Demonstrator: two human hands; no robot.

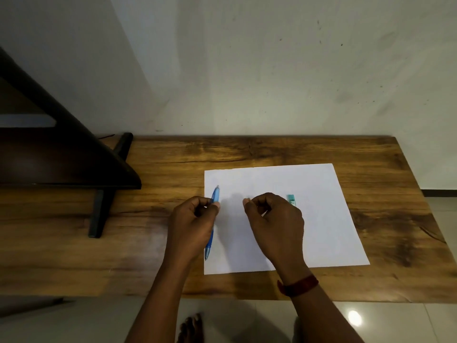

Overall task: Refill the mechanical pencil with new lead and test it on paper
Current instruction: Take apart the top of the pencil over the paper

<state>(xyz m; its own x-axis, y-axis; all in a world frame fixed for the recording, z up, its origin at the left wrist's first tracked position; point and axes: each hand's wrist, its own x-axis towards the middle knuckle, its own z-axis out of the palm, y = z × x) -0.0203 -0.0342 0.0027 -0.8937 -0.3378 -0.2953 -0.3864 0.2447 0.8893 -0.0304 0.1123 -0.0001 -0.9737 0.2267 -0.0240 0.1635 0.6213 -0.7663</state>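
My left hand grips a blue mechanical pencil over the left edge of a white sheet of paper. The pencil stands nearly upright in the view, its upper end past my thumb and its tip below my palm. My right hand hovers over the middle of the sheet with thumb and forefinger pinched on something very small, too tiny to identify. A small teal lead case lies on the paper just right of my right hand, partly hidden by it.
The paper lies on a wooden table set against a pale wall. A dark wooden stand with black legs occupies the table's left part. Tiled floor and a bare foot show below the front edge.
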